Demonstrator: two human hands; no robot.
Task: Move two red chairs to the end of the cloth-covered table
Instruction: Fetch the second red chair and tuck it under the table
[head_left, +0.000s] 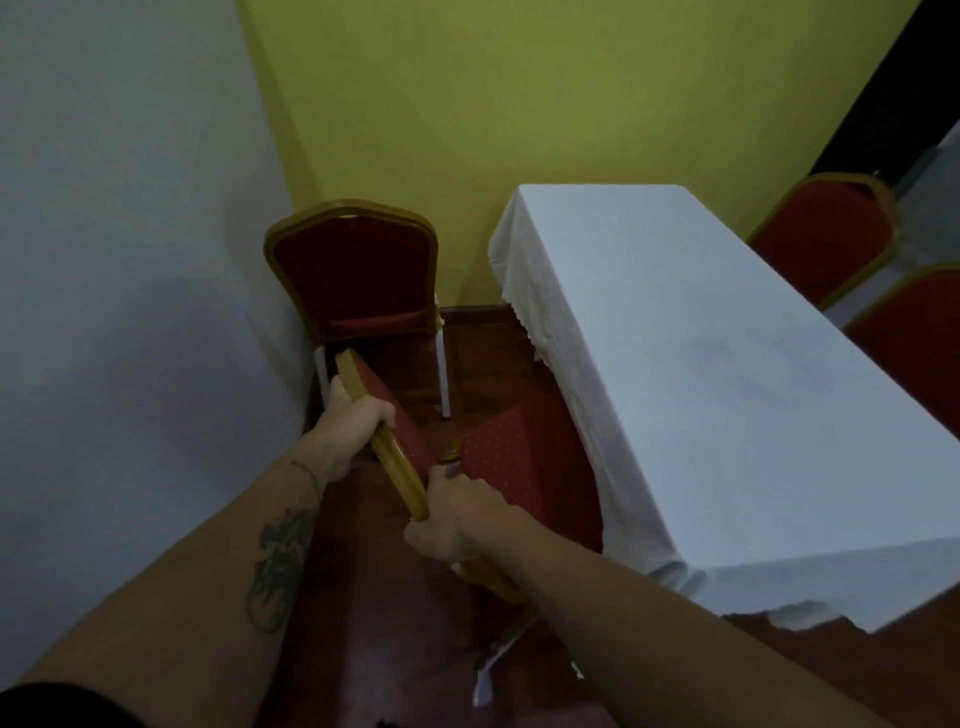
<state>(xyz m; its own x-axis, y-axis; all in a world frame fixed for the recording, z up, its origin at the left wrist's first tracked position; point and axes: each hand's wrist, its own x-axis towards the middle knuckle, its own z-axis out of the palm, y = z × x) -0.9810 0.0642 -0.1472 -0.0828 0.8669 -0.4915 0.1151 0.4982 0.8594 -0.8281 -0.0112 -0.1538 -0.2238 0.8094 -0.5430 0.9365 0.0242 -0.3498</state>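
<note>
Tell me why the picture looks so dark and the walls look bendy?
Head view: the room is dimly lit, so the floor and the held red chair look murky; the wide-angle lens tilts the green wall and stretches the white tablecloth; everything is slightly soft, and there is no glare.

The room is dim. A yellow-green wall (519, 104) meets a pale grey-white wall (114, 208) at a corner on the left. The floor (374, 597) is dark, reddish-brown polished wood, faintly glossy. A dark vertical strip (904, 78) borders the green wall at the upper right. Beyond the far side of the bench's white cloth (701, 364), two red chair backs with gold frames (826, 234) stand side by side.
</note>
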